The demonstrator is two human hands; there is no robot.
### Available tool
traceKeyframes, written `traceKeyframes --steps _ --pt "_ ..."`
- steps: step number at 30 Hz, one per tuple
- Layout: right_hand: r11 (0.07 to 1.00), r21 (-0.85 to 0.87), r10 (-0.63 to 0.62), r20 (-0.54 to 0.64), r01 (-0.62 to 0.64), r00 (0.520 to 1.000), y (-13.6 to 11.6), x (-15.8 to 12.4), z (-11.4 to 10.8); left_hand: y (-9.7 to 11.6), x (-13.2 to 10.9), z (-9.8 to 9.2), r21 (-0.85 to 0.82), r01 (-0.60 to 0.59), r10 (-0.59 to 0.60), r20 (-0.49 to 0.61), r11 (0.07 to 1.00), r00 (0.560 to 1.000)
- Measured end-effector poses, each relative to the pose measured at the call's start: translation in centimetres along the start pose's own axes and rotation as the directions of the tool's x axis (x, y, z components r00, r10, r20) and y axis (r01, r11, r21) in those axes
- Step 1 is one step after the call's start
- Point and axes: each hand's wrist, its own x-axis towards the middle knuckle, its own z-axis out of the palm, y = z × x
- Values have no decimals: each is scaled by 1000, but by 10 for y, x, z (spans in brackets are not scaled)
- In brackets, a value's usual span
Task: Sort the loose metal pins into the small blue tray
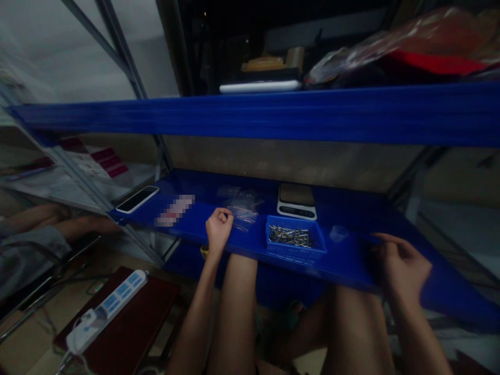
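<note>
My left hand [219, 228] is at the front of the blue shelf with its fingers curled together; whatever they may hold is too small to make out. Just right of it lie several clear plastic zip bags [244, 205]. A blue tray [318, 240] holding many small metal screws or pins [289, 236] sits between my hands. Beside the tray stands a small clear plastic cup [338, 233]. Over the right part of the shelf my right hand [406, 265] is smeared by motion, so its grip is unclear.
A small digital scale [297, 200] stands behind the tray. A phone [138, 199] and a pixelated strip [175, 210] lie at the left. An upper blue shelf [250, 117] crosses above. A power strip [107, 310] rests on a low stool [128, 333]. Another person's legs [50, 234] show at left.
</note>
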Motion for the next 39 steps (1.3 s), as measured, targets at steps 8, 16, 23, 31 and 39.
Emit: traceKeyframes --steps 8,16,23,31,39 --pt "997 -33 -62 31 63 998 8 1 -1 3 0 -2 -23 0 0 -5 1000 1000" --pt "995 -14 -95 47 96 994 17 4 -2 16 2 8 -179 45 -60 -82 983 995" --pt "997 13 -83 49 82 995 18 3 0 45 -12 51 -381 54 -52 18 923 999" --pt "897 -39 -435 83 440 896 -56 -23 15 40 -10 55 -493 187 -131 146 850 981" --pt "652 -87 -88 978 753 190 -119 -18 77 42 -16 50 -491 209 -120 208 846 971"
